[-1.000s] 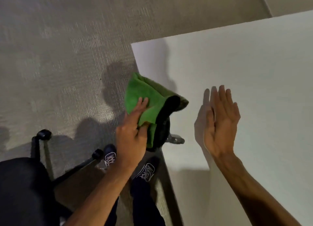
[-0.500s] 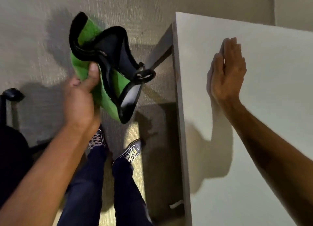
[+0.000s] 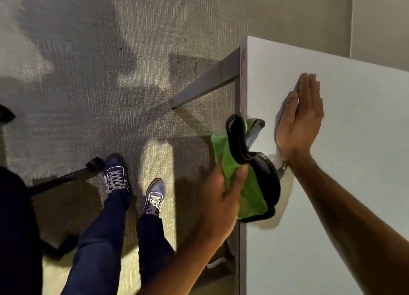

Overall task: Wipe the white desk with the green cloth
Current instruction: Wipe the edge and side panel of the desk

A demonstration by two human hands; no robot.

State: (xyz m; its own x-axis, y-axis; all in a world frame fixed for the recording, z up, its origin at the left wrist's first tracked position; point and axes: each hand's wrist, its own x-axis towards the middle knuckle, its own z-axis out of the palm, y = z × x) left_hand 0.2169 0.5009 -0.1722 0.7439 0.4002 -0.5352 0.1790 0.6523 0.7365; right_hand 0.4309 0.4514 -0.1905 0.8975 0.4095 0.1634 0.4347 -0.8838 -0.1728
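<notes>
Grey carpet (image 3: 137, 58) left of the fingers: open floor, chair base (image 3: 66, 177) and shoes (image 3: 117, 175) near. Left hand (image 3: 221, 197) pinches the green cloth (image 3: 252, 197) between thumb and fingers at the white desk (image 3: 354, 184) edge, cloth overlapping the edge. Right hand (image 3: 298, 120) beyond the cloth, fingers straight and together, edge-on against bare desktop; clear surface farther right.

The desk (image 3: 354, 184) is seen at the right, with carpeted floor (image 3: 88, 73) to its left. The cloth (image 3: 247, 184) is held in the left hand (image 3: 223, 197) over the desk's left edge. The right hand (image 3: 298, 120) is placed on the desktop, just right of the cloth. Two shoes (image 3: 132, 184) are set on the floor left of the desk, and a chair base (image 3: 66, 177) is found further left.
</notes>
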